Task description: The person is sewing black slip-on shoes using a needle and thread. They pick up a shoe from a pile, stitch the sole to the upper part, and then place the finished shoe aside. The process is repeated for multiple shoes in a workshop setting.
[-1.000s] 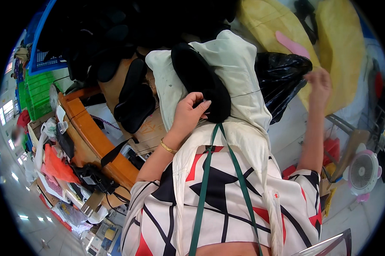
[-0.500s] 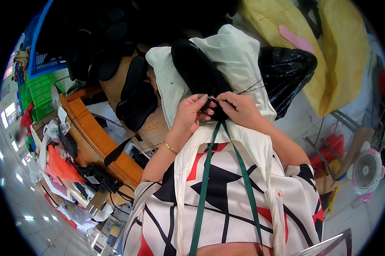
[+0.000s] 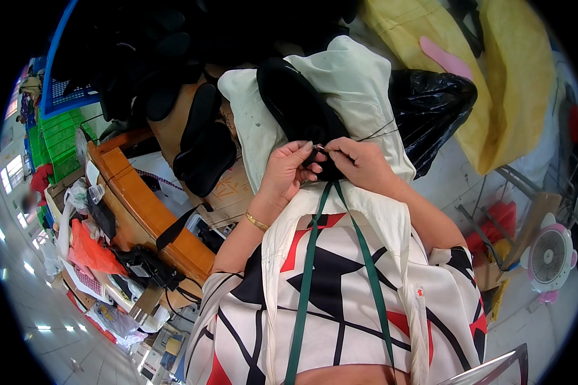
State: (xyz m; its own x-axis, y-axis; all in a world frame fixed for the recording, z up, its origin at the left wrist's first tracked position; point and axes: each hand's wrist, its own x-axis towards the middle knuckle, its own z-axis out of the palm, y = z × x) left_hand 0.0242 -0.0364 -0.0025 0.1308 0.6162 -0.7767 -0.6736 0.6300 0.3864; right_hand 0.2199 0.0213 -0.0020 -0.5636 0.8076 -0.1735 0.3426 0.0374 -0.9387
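Observation:
A black fabric shoe [image 3: 296, 96] lies across my lap on the pale apron [image 3: 359, 72], its near end between my two hands. My left hand [image 3: 287, 172] is curled closed at that near end, thumb and fingers gripping the black material. Just to the right, my right hand [image 3: 364, 165] is closed in a pinch. Between the two sets of fingertips shows a tiny shiny metal bit; its kind is too small to make out. Dark thread [image 3: 380, 131] runs over the apron beyond my right hand.
Black shoes [image 3: 205, 144] rest on cardboard at the left, below a blue crate [image 3: 71, 96] of dark items. A wooden bench [image 3: 148, 199] stands left. At the right are a black plastic bag [image 3: 433, 112], a yellow sack [image 3: 513, 96], a pink insole [image 3: 444, 59] and a fan [image 3: 550, 256].

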